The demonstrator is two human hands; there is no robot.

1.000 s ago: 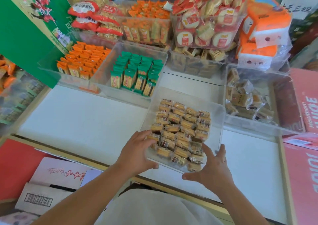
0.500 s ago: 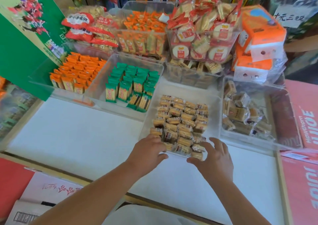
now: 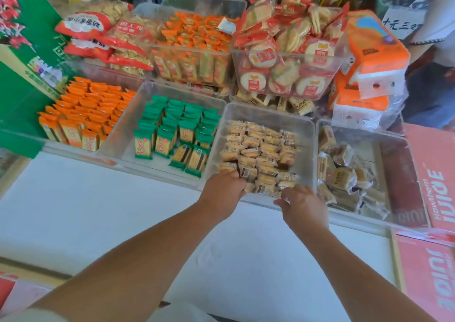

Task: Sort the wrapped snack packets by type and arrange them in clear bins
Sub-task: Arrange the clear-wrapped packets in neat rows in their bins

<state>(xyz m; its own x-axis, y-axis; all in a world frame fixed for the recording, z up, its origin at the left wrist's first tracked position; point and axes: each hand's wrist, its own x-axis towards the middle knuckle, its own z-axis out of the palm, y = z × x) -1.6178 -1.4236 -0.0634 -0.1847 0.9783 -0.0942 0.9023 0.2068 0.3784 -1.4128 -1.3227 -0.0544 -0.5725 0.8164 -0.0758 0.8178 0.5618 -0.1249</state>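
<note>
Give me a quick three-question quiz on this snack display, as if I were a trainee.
1. True or false: the left hand and right hand are both at the near edge of the bin of tan packets.
2. What fills the bin directly left of it? A green packets, B blue packets, C purple packets.
3. Fill in: the leftmost front bin holds ____ packets.
Key: 1 true; 2 A; 3 orange.
</note>
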